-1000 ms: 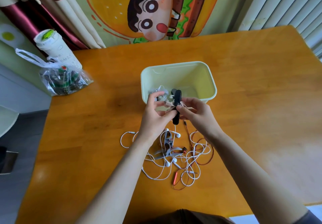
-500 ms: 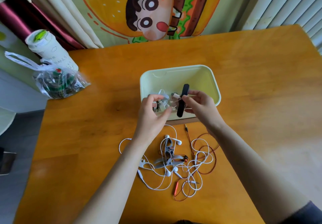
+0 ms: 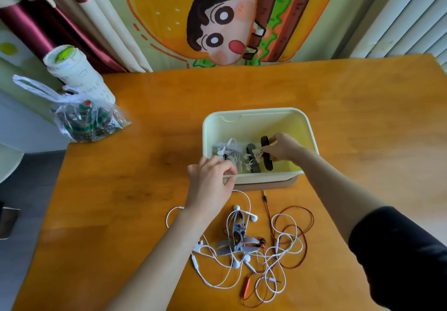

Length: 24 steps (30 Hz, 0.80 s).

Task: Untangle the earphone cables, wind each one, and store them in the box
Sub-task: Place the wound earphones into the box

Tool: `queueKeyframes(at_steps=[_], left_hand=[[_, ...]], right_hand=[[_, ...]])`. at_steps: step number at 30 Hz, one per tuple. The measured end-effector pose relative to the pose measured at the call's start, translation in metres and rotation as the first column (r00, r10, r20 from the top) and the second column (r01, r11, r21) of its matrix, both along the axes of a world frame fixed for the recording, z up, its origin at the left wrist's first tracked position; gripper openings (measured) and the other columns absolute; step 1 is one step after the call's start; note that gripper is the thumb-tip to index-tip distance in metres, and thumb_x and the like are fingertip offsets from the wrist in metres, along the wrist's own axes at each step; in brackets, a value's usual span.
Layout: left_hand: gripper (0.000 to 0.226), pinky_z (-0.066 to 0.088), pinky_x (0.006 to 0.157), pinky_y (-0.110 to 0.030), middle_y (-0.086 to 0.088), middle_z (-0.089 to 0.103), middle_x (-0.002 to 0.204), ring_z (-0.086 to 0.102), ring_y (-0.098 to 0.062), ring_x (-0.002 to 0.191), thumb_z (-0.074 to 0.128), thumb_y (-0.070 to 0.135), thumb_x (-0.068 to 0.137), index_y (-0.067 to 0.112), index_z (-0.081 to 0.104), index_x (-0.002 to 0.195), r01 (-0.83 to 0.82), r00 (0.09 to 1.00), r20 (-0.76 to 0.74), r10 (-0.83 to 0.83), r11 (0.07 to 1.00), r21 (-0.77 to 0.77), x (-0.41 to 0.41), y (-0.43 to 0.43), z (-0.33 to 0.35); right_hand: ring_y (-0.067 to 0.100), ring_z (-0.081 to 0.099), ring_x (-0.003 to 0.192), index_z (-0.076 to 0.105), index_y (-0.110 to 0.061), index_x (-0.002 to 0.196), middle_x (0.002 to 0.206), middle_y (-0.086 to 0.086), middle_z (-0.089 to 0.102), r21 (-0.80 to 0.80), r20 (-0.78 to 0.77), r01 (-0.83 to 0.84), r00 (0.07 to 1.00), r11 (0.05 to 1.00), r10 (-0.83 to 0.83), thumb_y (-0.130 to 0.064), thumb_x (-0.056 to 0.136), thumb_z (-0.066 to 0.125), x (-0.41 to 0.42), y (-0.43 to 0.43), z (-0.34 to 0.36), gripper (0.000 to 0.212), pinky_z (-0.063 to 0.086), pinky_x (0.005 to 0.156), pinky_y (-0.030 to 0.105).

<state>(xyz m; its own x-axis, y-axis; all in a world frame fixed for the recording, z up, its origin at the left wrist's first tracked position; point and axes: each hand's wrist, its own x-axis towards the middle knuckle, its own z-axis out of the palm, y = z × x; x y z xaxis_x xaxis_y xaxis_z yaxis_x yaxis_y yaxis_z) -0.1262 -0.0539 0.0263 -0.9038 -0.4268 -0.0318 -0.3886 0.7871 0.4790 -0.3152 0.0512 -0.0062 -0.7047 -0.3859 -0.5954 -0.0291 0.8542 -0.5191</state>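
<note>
Pinched by right hand [image 3: 283,148] inside pale box [image 3: 254,113]: black winder [image 3: 266,158] lying near-to-far, pale cable [image 3: 257,154] wrapped mid-length; left hand [image 3: 210,183] curled at rim, grasp unclear.

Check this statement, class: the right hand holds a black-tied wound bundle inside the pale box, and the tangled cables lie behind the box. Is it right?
One slip: the head view shows the tangled cables in front of the box, nearer the person, not behind it. The right hand does hold the wound bundle inside it.
</note>
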Motion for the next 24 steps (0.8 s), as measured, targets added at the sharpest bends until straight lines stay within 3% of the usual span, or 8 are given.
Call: queueKeyframes(at_steps=[3, 6, 12, 14, 16, 18, 21, 24], left_hand=[[0.007, 0.027, 0.082, -0.03, 0.012, 0.06, 0.099, 0.045, -0.011, 0.099, 0.062, 0.029, 0.09, 0.028, 0.067, 0.096, 0.001, 1.0, -0.003, -0.001, 1.0, 0.011, 0.001, -0.001, 0.001], [0.007, 0.027, 0.081, -0.03, 0.011, 0.06, 0.098, 0.045, -0.011, 0.099, 0.063, 0.028, 0.09, 0.028, 0.067, 0.095, 0.003, 1.0, -0.017, -0.002, 1.0, 0.024, 0.001, -0.002, 0.0], [0.007, 0.025, 0.081, -0.029, 0.012, 0.06, 0.098, 0.046, -0.012, 0.099, 0.063, 0.028, 0.09, 0.028, 0.067, 0.095, 0.008, 1.0, -0.024, -0.007, 1.0, 0.023, 0.001, -0.001, -0.001], [0.007, 0.025, 0.081, -0.03, 0.011, 0.06, 0.099, 0.046, -0.012, 0.1, 0.062, 0.028, 0.09, 0.028, 0.067, 0.096, 0.014, 1.0, -0.022, -0.014, 1.0, 0.007, 0.001, -0.002, -0.002], [0.009, 0.025, 0.084, -0.031, 0.01, 0.06, 0.101, 0.047, -0.014, 0.103, 0.061, 0.027, 0.091, 0.027, 0.066, 0.098, 0.031, 0.999, -0.016, -0.031, 0.999, -0.019, 0.001, -0.002, -0.002], [0.012, 0.026, 0.087, -0.033, 0.007, 0.06, 0.103, 0.05, -0.017, 0.103, 0.062, 0.023, 0.09, 0.024, 0.065, 0.102, 0.054, 0.997, -0.057, -0.057, 0.996, -0.065, 0.003, 0.002, 0.0], [0.018, 0.034, 0.083, -0.034, 0.001, 0.063, 0.094, 0.057, -0.02, 0.091, 0.064, 0.012, 0.084, 0.016, 0.065, 0.101, 0.043, 0.965, -0.253, -0.073, 0.992, -0.123, 0.012, 0.007, -0.001], [0.017, 0.041, 0.075, -0.03, 0.001, 0.063, 0.088, 0.056, -0.015, 0.084, 0.05, 0.015, 0.085, 0.013, 0.063, 0.096, 0.063, 0.924, -0.363, -0.123, 0.983, -0.172, 0.033, 0.016, -0.011]], right_hand=[[0.026, 0.062, 0.085, 0.056, 0.0, 0.12, 0.102, 0.015, 0.064, 0.097, 0.018, -0.054, 0.998, 0.994, 0.053, -0.017, 0.09, 0.06, -0.001, 0.001, -0.008, 0.035, 0.053, 0.072, 0.031], [0.03, 0.062, 0.096, 0.061, 0.003, 0.118, 0.116, 0.02, 0.064, 0.202, -0.056, -0.108, 0.991, 0.973, 0.122, -0.013, 0.088, 0.061, -0.002, 0.001, -0.012, 0.034, 0.052, 0.079, 0.035], [0.03, 0.062, 0.099, 0.064, 0.003, 0.108, 0.11, 0.017, 0.065, 0.184, -0.147, -0.124, 0.977, 0.975, 0.152, -0.01, 0.09, 0.059, 0.002, 0.004, -0.013, 0.023, 0.047, 0.072, 0.029], [0.03, 0.062, 0.098, 0.065, 0.002, 0.109, 0.11, 0.017, 0.066, 0.16, -0.196, -0.124, 0.968, 0.979, 0.154, -0.011, 0.092, 0.054, 0.001, 0.003, -0.006, 0.023, 0.051, 0.077, 0.034], [0.031, 0.062, 0.097, 0.064, -0.001, 0.111, 0.11, 0.014, 0.066, 0.08, -0.298, -0.121, 0.944, 0.989, 0.14, -0.011, 0.093, 0.047, 0.004, 0.001, 0.006, 0.026, 0.052, 0.08, 0.035], [0.025, 0.061, 0.095, 0.059, -0.004, 0.116, 0.11, 0.009, 0.064, -0.114, -0.446, -0.15, 0.891, 0.982, 0.085, -0.013, 0.095, 0.048, 0.019, 0.002, 0.023, 0.026, 0.051, 0.08, 0.032], [0.011, 0.055, 0.079, 0.056, -0.006, 0.113, 0.097, 0.0, 0.058, -0.426, -0.635, -0.249, 0.767, 0.87, -0.091, -0.014, 0.094, 0.054, 0.06, 0.016, 0.046, 0.021, 0.048, 0.07, 0.022], [0.003, 0.045, 0.067, 0.053, -0.008, 0.104, 0.086, -0.009, 0.05, -0.43, -0.714, -0.377, 0.698, 0.821, -0.053, -0.015, 0.092, 0.057, 0.104, 0.049, 0.035, 0.014, 0.041, 0.057, 0.018]])
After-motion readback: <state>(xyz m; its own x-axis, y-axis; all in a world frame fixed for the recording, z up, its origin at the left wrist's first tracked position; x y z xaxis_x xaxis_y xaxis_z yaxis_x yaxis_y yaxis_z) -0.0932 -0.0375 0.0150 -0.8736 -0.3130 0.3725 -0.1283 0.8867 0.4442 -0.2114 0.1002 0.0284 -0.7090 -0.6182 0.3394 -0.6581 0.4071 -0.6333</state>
